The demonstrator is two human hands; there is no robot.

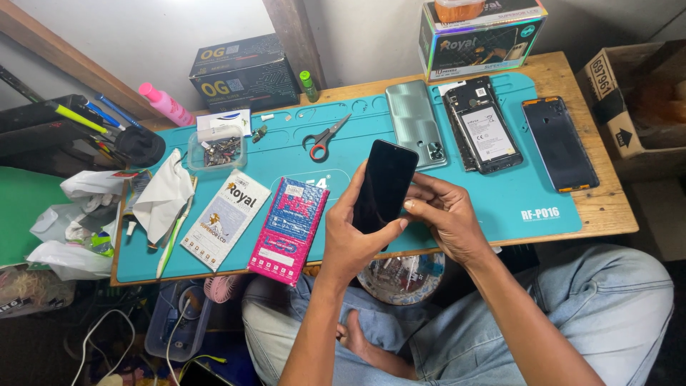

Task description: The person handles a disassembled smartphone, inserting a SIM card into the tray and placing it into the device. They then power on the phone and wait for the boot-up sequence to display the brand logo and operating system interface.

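The wooden surface (pixel 614 207) carries a teal work mat (pixel 500 193). On the mat, at twelve o'clock from the hands, lie a grey-green back cover (pixel 413 118) and an opened phone body (pixel 482 129); red-handled scissors (pixel 325 139) sit at eleven, a pink box (pixel 287 230) at nine. The black phone screen (pixel 384 184) is raised over the mat's near edge. The left hand (pixel 354 239) wraps its lower half, thumb on the glass; the right hand (pixel 446 214) pinches its right edge. A slackened pinch could likely drop the thin panel.
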